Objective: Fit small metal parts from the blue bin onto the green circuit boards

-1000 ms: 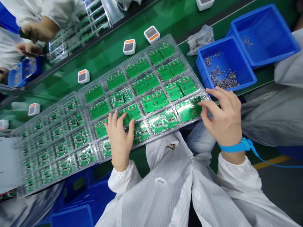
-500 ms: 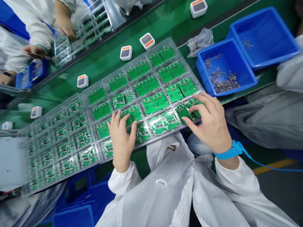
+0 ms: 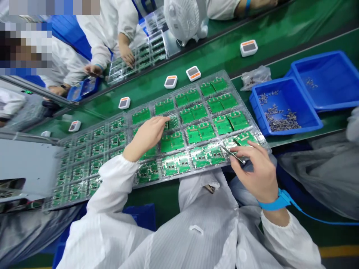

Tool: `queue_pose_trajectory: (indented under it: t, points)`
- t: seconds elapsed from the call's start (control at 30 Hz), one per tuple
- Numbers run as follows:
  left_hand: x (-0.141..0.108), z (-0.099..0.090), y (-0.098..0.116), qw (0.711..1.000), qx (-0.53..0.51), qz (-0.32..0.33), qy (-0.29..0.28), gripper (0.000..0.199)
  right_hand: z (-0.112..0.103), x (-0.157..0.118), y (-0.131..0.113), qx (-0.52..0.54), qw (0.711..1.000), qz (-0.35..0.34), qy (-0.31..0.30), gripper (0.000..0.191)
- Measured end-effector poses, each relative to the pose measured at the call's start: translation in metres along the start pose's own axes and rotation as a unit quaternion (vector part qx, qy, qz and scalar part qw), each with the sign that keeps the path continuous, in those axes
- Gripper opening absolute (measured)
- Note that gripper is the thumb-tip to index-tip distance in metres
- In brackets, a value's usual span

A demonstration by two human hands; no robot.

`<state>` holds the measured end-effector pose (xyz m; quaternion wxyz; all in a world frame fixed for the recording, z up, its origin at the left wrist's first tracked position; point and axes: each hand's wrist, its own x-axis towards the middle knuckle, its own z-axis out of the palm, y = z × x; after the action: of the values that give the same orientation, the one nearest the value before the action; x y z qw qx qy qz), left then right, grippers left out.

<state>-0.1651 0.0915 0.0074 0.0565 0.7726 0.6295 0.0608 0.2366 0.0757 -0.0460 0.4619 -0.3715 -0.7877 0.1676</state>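
Observation:
My right hand (image 3: 256, 172), with a blue wrist strap on, pinches a circuit board (image 3: 234, 154) tilted nearly edge-on over the near right compartment of the clear plastic tray (image 3: 186, 147). Beneath and beside it, another green circuit board (image 3: 244, 138) lies in that compartment. My left hand (image 3: 148, 137) reaches across the tray, its fingers drawn together and pointing down into a compartment of the second row from the back. Whatever is between those fingertips is hidden by the hand. Pairs of green circuit boards (image 3: 200, 132) fill the compartments around both hands.
A second tray of boards (image 3: 94, 165) adjoins on the left. At right stand a blue bin (image 3: 283, 130) of small metal parts, another blue bin (image 3: 333, 106) and a plastic bag (image 3: 256, 77). White timers (image 3: 193, 73) line the green bench. Co-workers' hands (image 3: 126, 55) work across it.
My left hand has moved away from the near rows to a compartment farther back. My right hand has lifted and tilted a circuit board out of its compartment. The camera view has shifted.

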Motion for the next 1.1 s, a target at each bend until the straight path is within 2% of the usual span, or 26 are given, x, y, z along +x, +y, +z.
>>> queue_pose_trajectory:
  t: [0.1, 0.2, 0.37, 0.53, 0.7, 0.87, 0.97, 1.1]
  points:
    - [0.026, 0.006, -0.021, 0.997, -0.020, 0.038, -0.056, 0.050, -0.005, -0.008, 0.002, -0.003, 1.000, -0.004, 0.002, 0.022]
    - [0.042, 0.011, -0.031, 0.993, -0.058, 0.080, -0.063, 0.044, -0.011, -0.015, 0.006, -0.007, 1.000, 0.000, 0.017, 0.024]
    - [0.059, 0.017, -0.033, 0.979, -0.141, 0.133, -0.069, 0.032, -0.014, -0.019, 0.007, -0.014, 1.000, -0.007, 0.022, 0.023]
    - [0.067, 0.020, -0.031, 0.978, -0.133, 0.137, -0.077, 0.025, -0.011, -0.017, -0.002, -0.019, 1.000, -0.021, 0.004, 0.021]
    - [0.066, 0.019, -0.028, 0.981, -0.098, 0.156, -0.055, 0.027, -0.012, -0.014, -0.007, -0.019, 1.000, -0.011, 0.019, 0.019]
    - [0.064, 0.016, -0.031, 0.985, -0.078, 0.151, -0.031, 0.030, -0.012, -0.014, 0.002, -0.018, 0.999, -0.002, 0.041, 0.018]
    - [0.058, 0.011, -0.035, 0.990, -0.073, 0.122, 0.007, 0.033, -0.006, -0.012, 0.008, -0.038, 0.998, -0.027, 0.041, 0.016]
    - [0.041, 0.000, -0.034, 0.991, -0.078, 0.074, 0.076, 0.032, 0.007, -0.006, 0.009, -0.096, 0.991, -0.092, 0.007, 0.017]
